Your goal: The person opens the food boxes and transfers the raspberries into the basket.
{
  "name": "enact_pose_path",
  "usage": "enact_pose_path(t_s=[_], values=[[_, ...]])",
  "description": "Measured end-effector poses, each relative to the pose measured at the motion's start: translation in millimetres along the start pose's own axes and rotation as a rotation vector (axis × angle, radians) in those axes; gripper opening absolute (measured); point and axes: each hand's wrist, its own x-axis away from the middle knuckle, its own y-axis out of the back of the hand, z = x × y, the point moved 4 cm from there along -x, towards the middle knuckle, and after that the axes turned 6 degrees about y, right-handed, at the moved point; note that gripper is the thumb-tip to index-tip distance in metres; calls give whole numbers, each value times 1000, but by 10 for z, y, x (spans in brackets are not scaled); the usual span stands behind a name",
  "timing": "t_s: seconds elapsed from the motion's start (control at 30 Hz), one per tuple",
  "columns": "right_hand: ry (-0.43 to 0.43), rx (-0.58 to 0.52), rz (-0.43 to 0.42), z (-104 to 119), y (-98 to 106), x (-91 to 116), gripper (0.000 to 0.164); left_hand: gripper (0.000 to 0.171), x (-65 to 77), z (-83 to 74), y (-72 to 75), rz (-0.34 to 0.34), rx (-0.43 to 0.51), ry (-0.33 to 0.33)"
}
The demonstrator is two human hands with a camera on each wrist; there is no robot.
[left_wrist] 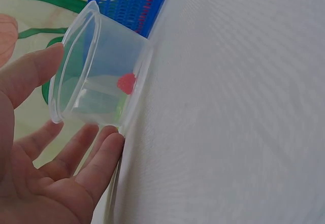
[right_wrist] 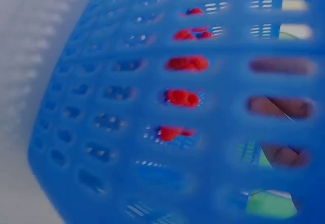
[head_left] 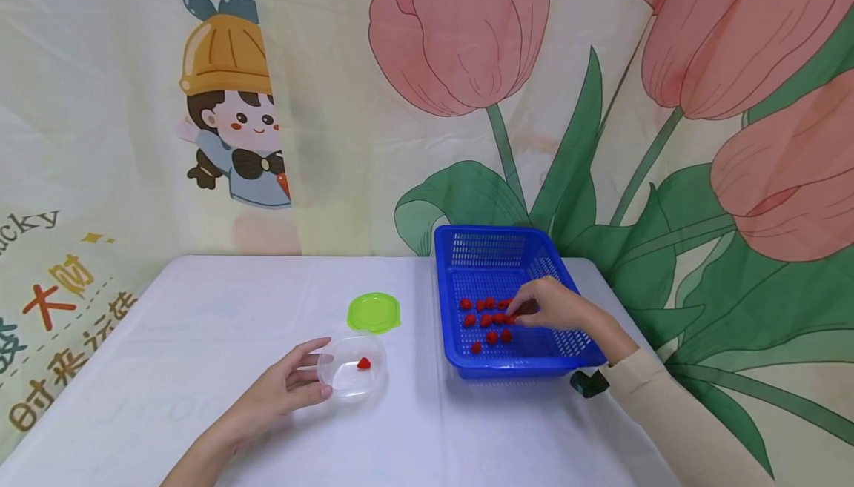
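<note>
A clear plastic cup (head_left: 351, 383) stands on the white table with one raspberry (head_left: 363, 363) inside. My left hand (head_left: 283, 385) holds the cup from the left. Its thumb and fingers touch opposite sides near the rim in the left wrist view. At the right, my right hand (head_left: 550, 305) reaches into a blue basket (head_left: 460, 362) that holds several raspberries (head_left: 485, 320). The fingertips are bent down at the raspberries there; whether one is pinched cannot be made out. In the right wrist view, the basket's slotted wall (right_wrist: 223, 117) hides most of that hand.
A bright green lid (head_left: 373, 313) lies flat on the table (head_left: 220, 331), behind the cup. The basket stands close to the table's back right, near a printed wall cloth (head_left: 333, 138). A black strap device (head_left: 590, 383) sits at the right wrist.
</note>
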Motion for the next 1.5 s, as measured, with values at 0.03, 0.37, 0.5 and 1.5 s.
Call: enact_pose_path(t_s=[0.03,0.37,0.5,1.5], values=[[-11,3,-5,-22,-10,8,16,83,0,0,0,-1,0,1],[-31,26,-38,-211,-143,83,13,82,-6,-6,1,-2,-9,-5],[-47,23,-36,-247,-186,99,13,82,0,-7,-6,4,-3,1],[-104,26,69,-369,-362,74,15,83,-18,4,6,-15,-25,14]])
